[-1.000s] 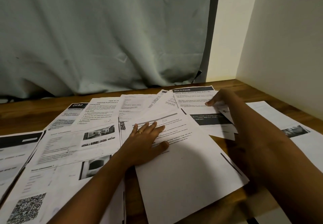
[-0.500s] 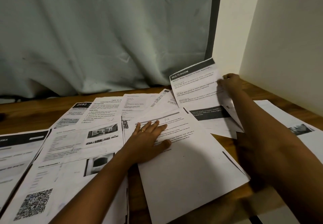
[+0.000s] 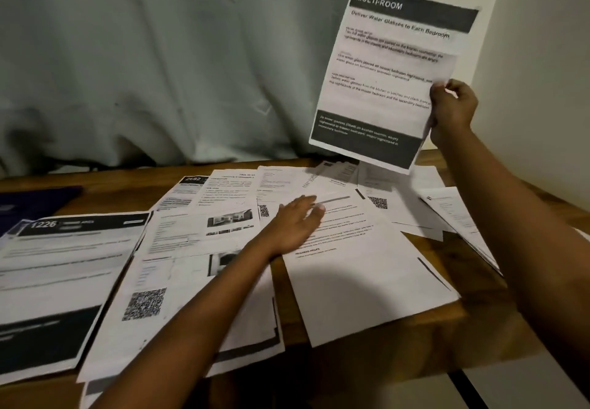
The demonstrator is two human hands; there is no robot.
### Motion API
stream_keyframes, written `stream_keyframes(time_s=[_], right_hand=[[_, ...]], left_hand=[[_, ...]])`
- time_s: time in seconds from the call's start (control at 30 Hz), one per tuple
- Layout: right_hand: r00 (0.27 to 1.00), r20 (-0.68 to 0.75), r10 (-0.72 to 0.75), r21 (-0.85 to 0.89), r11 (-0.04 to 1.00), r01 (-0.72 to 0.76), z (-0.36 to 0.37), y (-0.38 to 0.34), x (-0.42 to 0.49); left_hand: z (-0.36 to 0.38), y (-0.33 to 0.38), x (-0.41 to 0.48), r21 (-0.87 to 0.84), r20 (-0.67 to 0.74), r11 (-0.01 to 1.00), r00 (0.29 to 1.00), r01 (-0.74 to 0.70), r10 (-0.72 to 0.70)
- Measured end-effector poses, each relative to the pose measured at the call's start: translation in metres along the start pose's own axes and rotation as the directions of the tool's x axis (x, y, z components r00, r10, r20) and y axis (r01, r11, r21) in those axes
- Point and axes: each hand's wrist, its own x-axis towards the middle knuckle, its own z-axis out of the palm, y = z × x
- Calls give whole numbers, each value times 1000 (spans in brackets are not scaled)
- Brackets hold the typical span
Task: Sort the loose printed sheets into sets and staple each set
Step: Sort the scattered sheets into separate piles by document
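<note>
Several loose printed sheets lie overlapping across the wooden table (image 3: 498,309). My right hand (image 3: 451,107) pinches the right edge of a sheet headed "MULTI-ROOM" (image 3: 386,73) and holds it upright in the air, well above the back right of the table. My left hand (image 3: 295,222) lies flat, fingers spread, on a large white text sheet (image 3: 367,274) in the middle. A sheet marked "1226" (image 3: 60,274) lies at the left, and a sheet with a QR code (image 3: 172,306) lies under my left forearm. No stapler shows.
A pale green curtain (image 3: 159,57) hangs behind the table. A cream wall (image 3: 542,57) closes off the right side. A dark blue flat object (image 3: 35,204) sits at the far left. More sheets (image 3: 453,214) reach the table's right edge.
My right hand has lifted the "MULTI-ROOM" sheet off the pile and raised it upright in front of the curtain. My left hand stays pressed on the middle sheet.
</note>
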Motion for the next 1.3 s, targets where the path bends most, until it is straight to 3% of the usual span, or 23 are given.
stream_keyframes(time_s=[0.1,0.17,0.27,0.43,0.57,0.77,0.93,1.03,1.13,1.3], right_hand=[[998,53,46,37,998,-48,15,-13,-30],[991,102,85,29,996,-89,26,-21,-53],[972,174,156,-74,987,-145,43,-24,-90],[917,281,282,-147,957,-249,82,-15,-157],[888,346,302,-223,946,-235,121,6,-212],[826,423,374,-361,905,-225,183,40,-296],[760,491,426,-472,863,-179,227,53,-366],[734,530,424,-531,841,-103,243,57,-400],[688,572,446,-584,811,-40,251,64,-426],[612,688,390,-660,686,306,250,71,-440]], left_hand=[[-31,22,-15,-272,-210,962,974,27,-86],[-57,25,-22,-366,-328,929,926,58,-186],[-94,4,-37,-417,-443,904,846,98,-296],[-138,-43,-87,-501,-542,865,773,16,-328],[-168,-73,-133,-556,-577,830,702,38,-418],[-215,-100,-200,-460,-685,880,583,118,-437],[-234,-102,-235,-173,-730,962,629,209,-268],[-235,-114,-246,52,-690,969,711,241,-140],[-228,-131,-253,145,-572,936,799,322,-187],[-202,-151,-259,274,-348,861,879,429,-327]])
